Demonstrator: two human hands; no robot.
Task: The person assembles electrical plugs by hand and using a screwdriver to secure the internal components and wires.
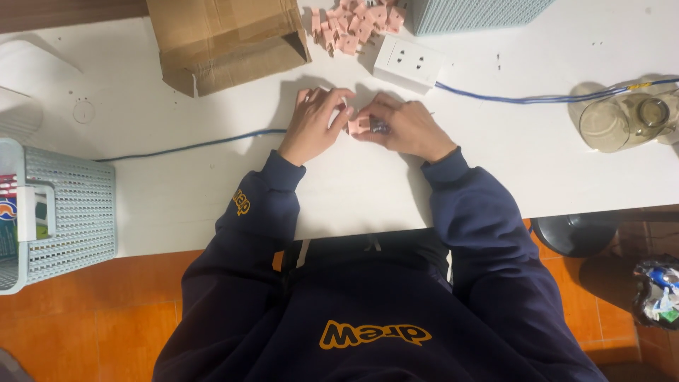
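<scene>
Both of my hands meet over the middle of the white table (177, 184). My left hand (317, 122) and my right hand (407, 127) together pinch a small pink plastic part (357, 126) with a dark metal piece at its right end. Fingertips hide most of the part. A pile of several similar pink parts (353, 25) lies at the far edge of the table, beyond my hands. My dark blue sleeves reach in from the bottom.
An open cardboard box (226, 42) sits at the back left. A white power strip (407, 62) with a blue cable (523, 97) lies behind my hands. A light blue basket (67, 212) stands at left, another (474, 14) at the back. A glass jar (626, 120) lies at right.
</scene>
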